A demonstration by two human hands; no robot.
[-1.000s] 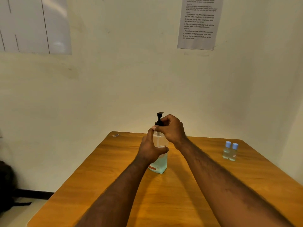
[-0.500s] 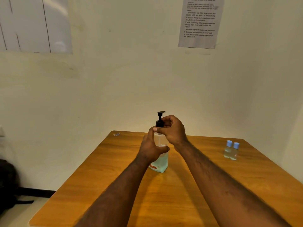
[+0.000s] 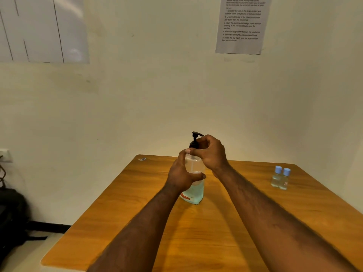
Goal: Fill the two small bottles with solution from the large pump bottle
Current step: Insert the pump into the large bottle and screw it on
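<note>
Clamped round the clear upper body of the large pump bottle (image 3: 194,190) with the left hand (image 3: 181,173), thumb on the near side and fingers curled about the far side. Pinched on the black collar just below the pump head (image 3: 195,137) with the right hand (image 3: 211,154), its grip closed from the right and the spout poking out above the knuckles. Seen from the head view only. Keeping the bottle upright on the wooden table (image 3: 196,242), near the middle and towards the far edge, with pale blue liquid low in it and an orange label by the base. Off to the right, well apart from both hands, near the far right corner: two small bottles (image 3: 276,176), upright, blue caps on, touching side by side. On the wall above, a printed sheet (image 3: 242,26). Down on the floor at the left, a black bag (image 3: 11,213).
</note>
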